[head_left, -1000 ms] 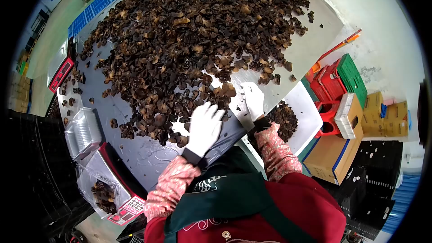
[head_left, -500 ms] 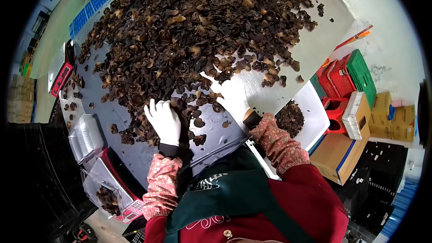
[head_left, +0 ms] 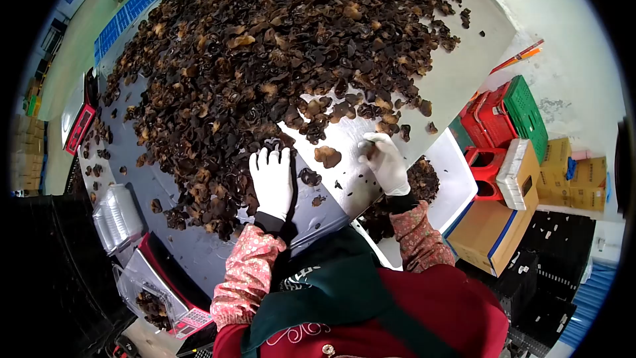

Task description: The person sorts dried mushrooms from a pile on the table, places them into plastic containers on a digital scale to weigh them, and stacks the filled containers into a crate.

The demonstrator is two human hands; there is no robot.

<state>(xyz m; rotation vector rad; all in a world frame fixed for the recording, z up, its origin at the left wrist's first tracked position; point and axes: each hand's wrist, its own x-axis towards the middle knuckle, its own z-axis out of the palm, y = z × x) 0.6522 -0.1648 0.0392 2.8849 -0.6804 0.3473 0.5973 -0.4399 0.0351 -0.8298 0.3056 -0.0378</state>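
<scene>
Touching the near edge of the dark fungus pile (head_left: 265,59), the left hand (head_left: 272,182) had outstretched fingers, slightly apart. The right hand (head_left: 387,166) was curled; whether it held anything could not be told. Between them lay a brown piece (head_left: 327,156), and right of both, a white tray (head_left: 457,174).

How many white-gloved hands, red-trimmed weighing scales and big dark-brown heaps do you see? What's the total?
White-gloved left hand and right hand: 2
Red-trimmed far scale and near scale: 2
Big dark-brown heap of frilly pieces: 1
Total: 5
</scene>
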